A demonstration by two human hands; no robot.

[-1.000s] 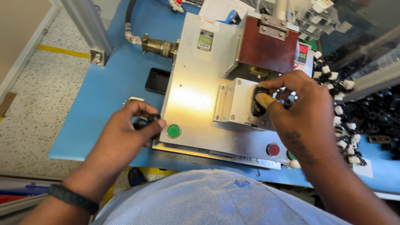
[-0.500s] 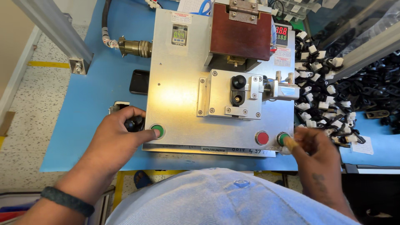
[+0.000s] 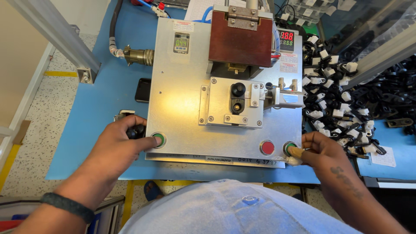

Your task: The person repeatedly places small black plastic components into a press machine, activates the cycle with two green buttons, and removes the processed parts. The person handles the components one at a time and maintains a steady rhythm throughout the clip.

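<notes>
My left hand [image 3: 116, 145] rests at the front left corner of the silver machine plate [image 3: 182, 104], its thumb on the left green button [image 3: 158, 139]. Its fingers curl over a small black part [image 3: 137, 131]. My right hand [image 3: 321, 152] is closed at the front right corner, with a tan-taped thumb tip on the right green button [image 3: 289, 147]. Just left of that thumb is a red button [image 3: 267, 147]. A black part [image 3: 238, 97] sits in the small fixture block [image 3: 232, 104] at the plate's centre, below the brown press head [image 3: 240, 41].
A heap of several black and white small parts [image 3: 346, 99] lies on the blue table to the right. A dark phone [image 3: 143, 89] lies left of the plate. An aluminium frame post [image 3: 56, 37] slants across the upper left. A digital display [image 3: 288, 39] stands behind the press head.
My right hand left the fixture, where the black part now sits, and came down to the right green button. My left hand stayed at the left green button.
</notes>
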